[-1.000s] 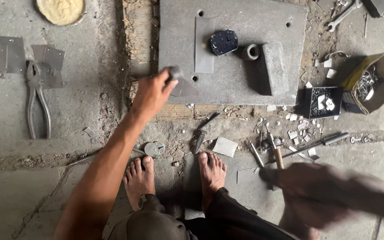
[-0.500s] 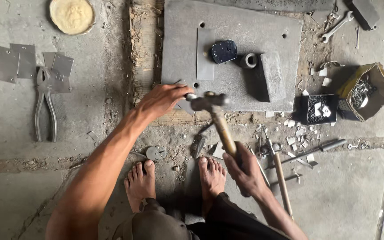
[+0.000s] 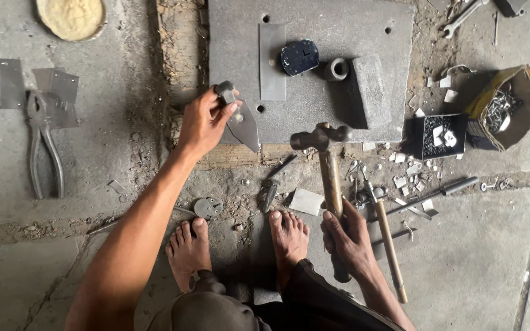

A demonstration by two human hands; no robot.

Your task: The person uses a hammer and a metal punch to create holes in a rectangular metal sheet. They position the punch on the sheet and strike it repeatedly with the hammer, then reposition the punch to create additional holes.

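Observation:
My left hand [image 3: 207,119] grips a small pointed sheet-metal piece [image 3: 243,125] at the near left corner of a thick grey steel plate [image 3: 338,73]. My right hand [image 3: 348,236] holds the wooden handle of a hammer [image 3: 323,144]; its head hovers over the plate's near edge, to the right of the metal piece. On the plate lie a thin metal strip [image 3: 272,61], a dark rounded block [image 3: 299,57], a short metal ring [image 3: 336,69] and a grey rectangular block [image 3: 370,91]. My bare feet [image 3: 240,245] rest on the floor just below.
Pliers [image 3: 43,144] and cut metal sheets [image 3: 19,89] lie at the left, a round dish [image 3: 70,16] at top left. A black box [image 3: 438,136] and a bag of small metal parts [image 3: 507,107] stand at the right. A second wooden-handled tool [image 3: 387,242], a rod [image 3: 437,191] and scraps litter the floor.
My left hand has picked the metal piece up off the plate and tilted it. The hammer, swung onto the plate half a second ago, has drawn back to the plate's near edge.

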